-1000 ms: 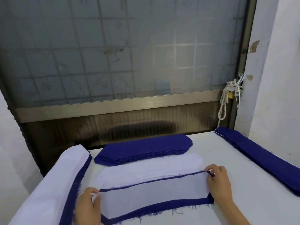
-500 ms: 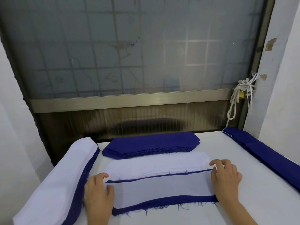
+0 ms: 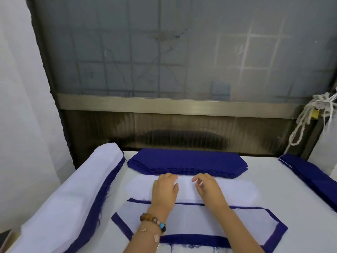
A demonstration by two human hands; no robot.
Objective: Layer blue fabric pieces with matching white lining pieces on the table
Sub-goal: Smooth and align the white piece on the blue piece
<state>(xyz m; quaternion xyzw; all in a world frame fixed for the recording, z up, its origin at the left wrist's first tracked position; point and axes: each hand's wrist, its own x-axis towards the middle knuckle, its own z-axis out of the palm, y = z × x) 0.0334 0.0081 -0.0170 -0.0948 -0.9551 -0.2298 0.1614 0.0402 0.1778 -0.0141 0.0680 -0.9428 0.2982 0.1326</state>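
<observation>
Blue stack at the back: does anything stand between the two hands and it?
Nothing visible does. The left hand and right hand lie over the white lining, just before the blue stack.

Place: a sewing or garment workshop is indicated.
Work surface: a white-covered table [image 3: 273, 181] is set against a frosted window [image 3: 164, 52].
Cut pieces: a stack of blue fabric pieces [image 3: 187, 161], cut to one shape with frayed edges, is laid at the far edge; another blue stack [image 3: 313, 172] is laid on the right.
Lining: white lining pieces [image 3: 237, 189] are stacked just in front, and a taller white-and-blue pile [image 3: 73, 189] is kept at the left.
</observation>
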